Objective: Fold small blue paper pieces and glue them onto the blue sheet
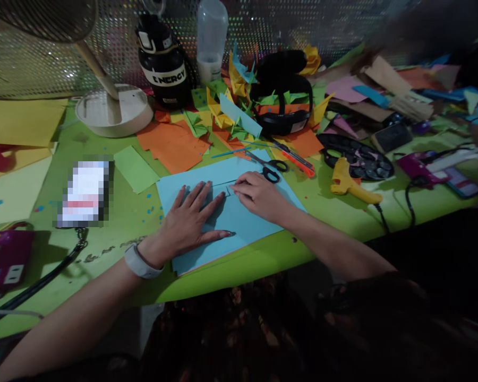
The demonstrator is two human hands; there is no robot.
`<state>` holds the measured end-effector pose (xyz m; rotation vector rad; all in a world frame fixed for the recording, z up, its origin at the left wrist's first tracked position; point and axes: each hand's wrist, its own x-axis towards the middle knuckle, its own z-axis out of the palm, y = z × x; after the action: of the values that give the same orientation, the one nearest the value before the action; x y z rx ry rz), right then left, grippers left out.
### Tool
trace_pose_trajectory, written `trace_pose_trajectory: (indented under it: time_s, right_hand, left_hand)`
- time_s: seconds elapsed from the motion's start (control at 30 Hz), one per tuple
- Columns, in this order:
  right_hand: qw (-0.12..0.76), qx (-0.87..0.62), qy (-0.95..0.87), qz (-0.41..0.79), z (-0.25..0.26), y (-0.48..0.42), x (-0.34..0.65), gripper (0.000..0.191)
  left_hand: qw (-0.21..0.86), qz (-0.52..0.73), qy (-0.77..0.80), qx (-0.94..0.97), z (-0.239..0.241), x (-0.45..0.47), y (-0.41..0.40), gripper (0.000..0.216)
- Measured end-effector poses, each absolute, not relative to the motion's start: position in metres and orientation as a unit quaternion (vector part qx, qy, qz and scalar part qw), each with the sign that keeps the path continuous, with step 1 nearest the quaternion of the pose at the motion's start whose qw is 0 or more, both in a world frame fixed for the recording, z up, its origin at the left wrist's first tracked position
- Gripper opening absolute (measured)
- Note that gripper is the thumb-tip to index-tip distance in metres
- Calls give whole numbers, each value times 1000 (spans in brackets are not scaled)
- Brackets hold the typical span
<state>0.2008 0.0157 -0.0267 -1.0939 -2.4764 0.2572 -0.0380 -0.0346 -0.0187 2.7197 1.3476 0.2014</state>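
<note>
To stop sliding, the blue paper sheet [239,225] is being pinned by the wide-spread left hand [191,223] and pressed by the narrow-curled right hand [261,197].

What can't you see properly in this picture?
Head view:
- Card left of the blue paper: pixelated, unreadable.
- Fan: cut off by the top edge.
- Dark shape, top right: blurred.
- Right hand: curled fingers hide whether it pinches anything.
- Left hand lies flat, covering the paper beneath.
</note>
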Motion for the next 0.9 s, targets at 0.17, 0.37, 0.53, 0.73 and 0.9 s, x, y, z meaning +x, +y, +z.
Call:
trace_pose_trajectory:
  time_s: [0.17,0.37,0.53,0.73,0.9]
  right_hand:
    - [221,-391,-887,106,-29,19,201,28]
    - [241,-387,-885,96,-28,18,200,27]
    - [272,-447,-847,97,-17,15,197,22]
    - [128,-562,-745,334,-4,30,189,34]
    - [31,-548,-688,474,-3,48,181,41]
  left_hand:
    - [54,65,442,893,-19,-38,-35,87]
    - [48,46,449,891,-16,-36,-35,88]
    - [44,53,447,892,-15,-35,-36,89]
    - [43,61,447,891,-16,-36,-36,86]
    - [33,48,448,892,-13,-35,-35,87]
